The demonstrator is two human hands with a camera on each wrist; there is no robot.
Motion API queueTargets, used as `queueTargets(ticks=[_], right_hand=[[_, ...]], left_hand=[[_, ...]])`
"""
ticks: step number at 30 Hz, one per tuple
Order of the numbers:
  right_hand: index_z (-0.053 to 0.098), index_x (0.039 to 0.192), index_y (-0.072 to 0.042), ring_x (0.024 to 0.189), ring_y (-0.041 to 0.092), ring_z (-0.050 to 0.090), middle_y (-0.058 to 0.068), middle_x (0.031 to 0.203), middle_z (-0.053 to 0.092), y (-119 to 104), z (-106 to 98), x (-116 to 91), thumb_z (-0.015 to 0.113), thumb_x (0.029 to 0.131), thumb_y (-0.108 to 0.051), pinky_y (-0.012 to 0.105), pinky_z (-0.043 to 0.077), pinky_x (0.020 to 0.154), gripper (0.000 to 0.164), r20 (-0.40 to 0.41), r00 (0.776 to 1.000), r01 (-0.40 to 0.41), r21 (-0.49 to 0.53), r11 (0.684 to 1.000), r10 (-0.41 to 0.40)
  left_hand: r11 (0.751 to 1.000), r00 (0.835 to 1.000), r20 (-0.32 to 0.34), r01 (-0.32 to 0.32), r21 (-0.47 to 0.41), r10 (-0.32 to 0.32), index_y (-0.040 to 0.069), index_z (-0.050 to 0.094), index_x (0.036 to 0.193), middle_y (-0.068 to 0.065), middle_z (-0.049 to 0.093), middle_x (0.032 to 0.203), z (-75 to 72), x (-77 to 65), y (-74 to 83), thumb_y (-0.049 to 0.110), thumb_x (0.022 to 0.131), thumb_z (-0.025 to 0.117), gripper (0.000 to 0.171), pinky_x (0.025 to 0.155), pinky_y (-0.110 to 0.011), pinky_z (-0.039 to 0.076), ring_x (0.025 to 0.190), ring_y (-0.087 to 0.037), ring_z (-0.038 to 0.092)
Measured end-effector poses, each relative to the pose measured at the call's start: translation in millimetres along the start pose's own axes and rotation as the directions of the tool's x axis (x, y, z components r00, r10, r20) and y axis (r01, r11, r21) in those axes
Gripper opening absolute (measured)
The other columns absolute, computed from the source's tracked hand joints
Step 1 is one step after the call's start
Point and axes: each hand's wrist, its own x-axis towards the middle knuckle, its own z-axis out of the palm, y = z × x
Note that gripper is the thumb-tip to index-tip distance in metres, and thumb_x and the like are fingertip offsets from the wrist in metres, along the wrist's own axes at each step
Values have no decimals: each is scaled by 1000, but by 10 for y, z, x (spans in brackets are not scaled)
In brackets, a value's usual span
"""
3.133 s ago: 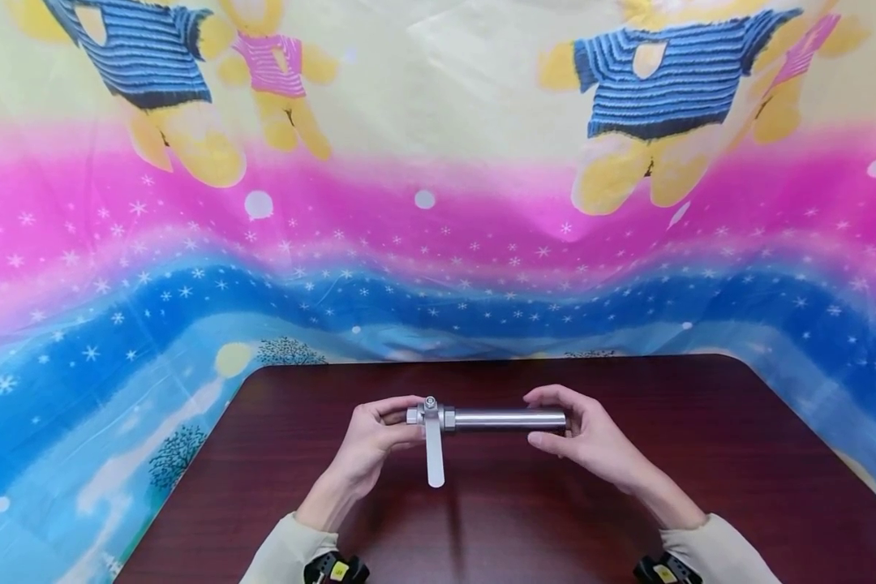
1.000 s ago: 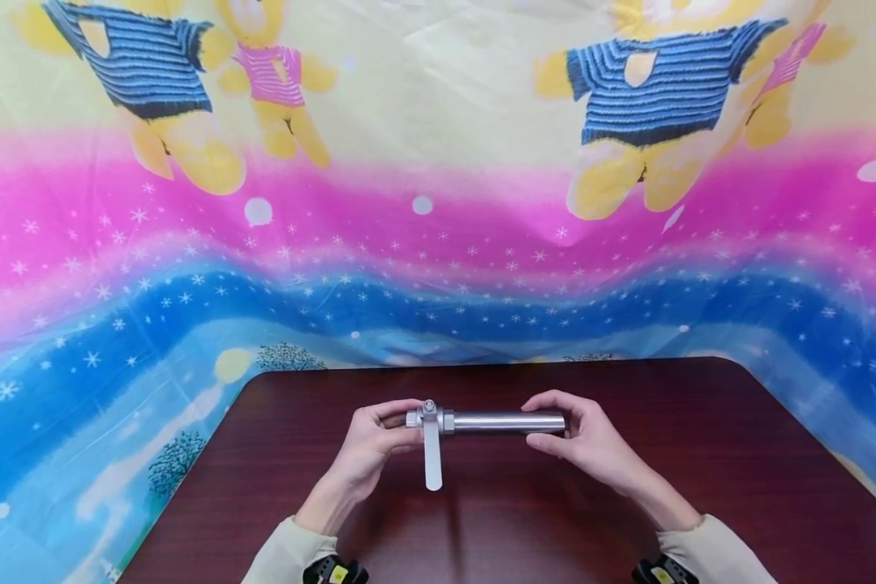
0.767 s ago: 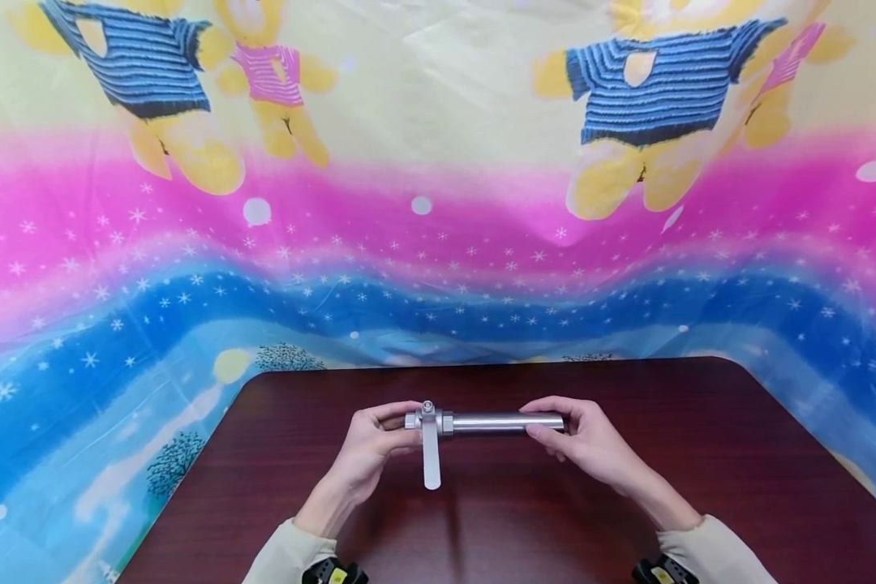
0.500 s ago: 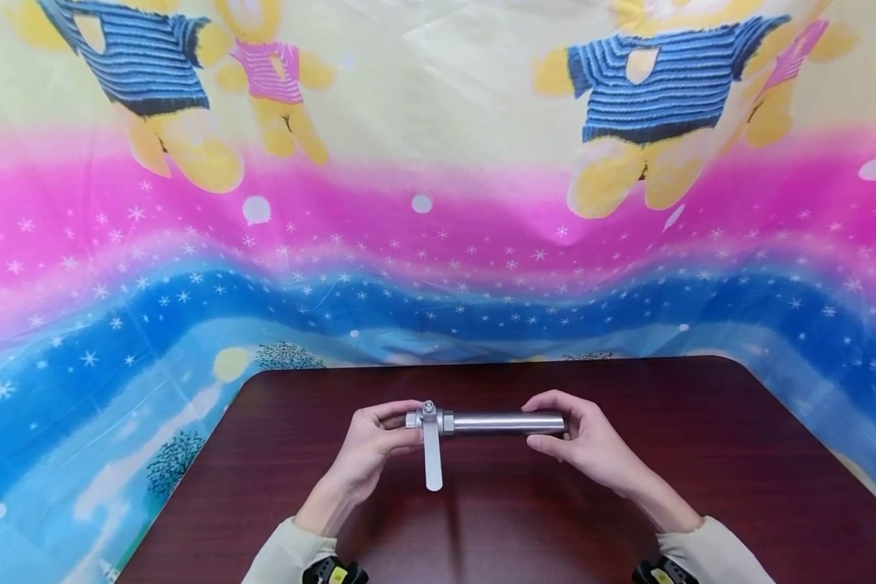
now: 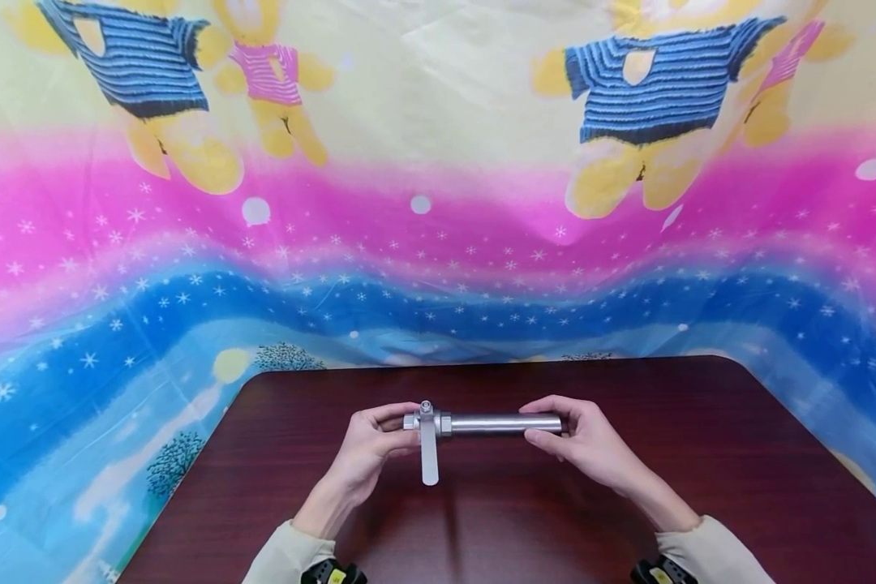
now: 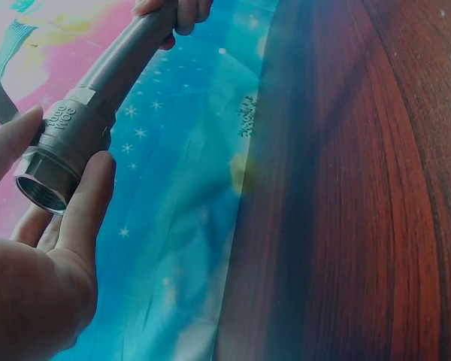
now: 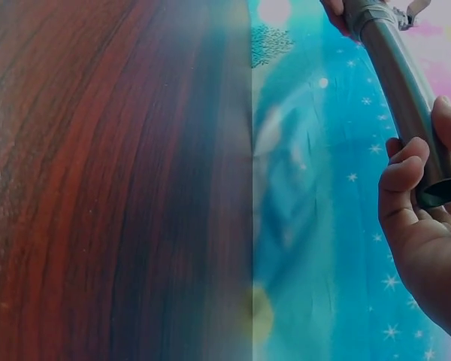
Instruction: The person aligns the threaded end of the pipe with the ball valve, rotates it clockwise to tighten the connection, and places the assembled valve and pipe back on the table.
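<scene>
My left hand grips a metal ball valve by its left end, thumb in front and fingers behind. The valve's flat lever handle points toward me. A smooth steel pipe runs to the right from the valve's hex end, in line with it. Near the pipe's free end, my right hand holds it between thumb and fingers. Raised "1000 WOG" lettering shows on the valve body in the left wrist view, beside its threaded open port. The pipe's hollow end faces the right wrist camera. The joint's threads are hidden.
Valve and pipe are held above a dark reddish-brown wooden table. Behind it and along both sides hangs a printed cloth with bears and snowflakes, close to the table's edge. A dark wrist device sits at each sleeve.
My right thumb has risen onto the pipe, dropped below it, and come partly back up, with small finger shifts. Left hand, valve and pipe stay nearly in place.
</scene>
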Motion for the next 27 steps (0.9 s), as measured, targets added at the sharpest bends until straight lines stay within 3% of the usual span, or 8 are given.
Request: queueTargets(ticks=[11, 21, 27], right_hand=[[75, 120, -4, 58, 10, 52, 6, 77, 67, 24, -35, -6, 83, 93, -15, 24, 45, 48, 30, 19, 999, -29, -2, 1000, 29], [67, 126, 7, 71, 26, 70, 14, 93, 75, 103, -137, -25, 83, 90, -6, 39, 62, 65, 42, 126, 990, -68, 22, 997, 65], [72, 119, 4, 75, 18, 69, 12, 94, 74, 222, -139, -2, 88, 85, -7, 29, 59, 67, 39, 121, 989, -69, -94, 993, 80]], left_hand=[[999, 999, 33, 14, 37, -15, -12, 69, 125, -15, 77, 102, -7, -2, -12, -13, 79, 76, 46, 80, -37, 63, 89, -19, 75], [986, 995, 94, 16, 163, -31, -12, 70, 125, -16, 78, 106, -79, 90, -62, -10, 79, 81, 48, 85, -32, 61, 100, -21, 75], [971, 993, 109, 19, 240, -47, -15, 68, 125, -18, 77, 110, -120, 145, -183, -12, 78, 81, 49, 87, -32, 61, 105, -26, 75]])
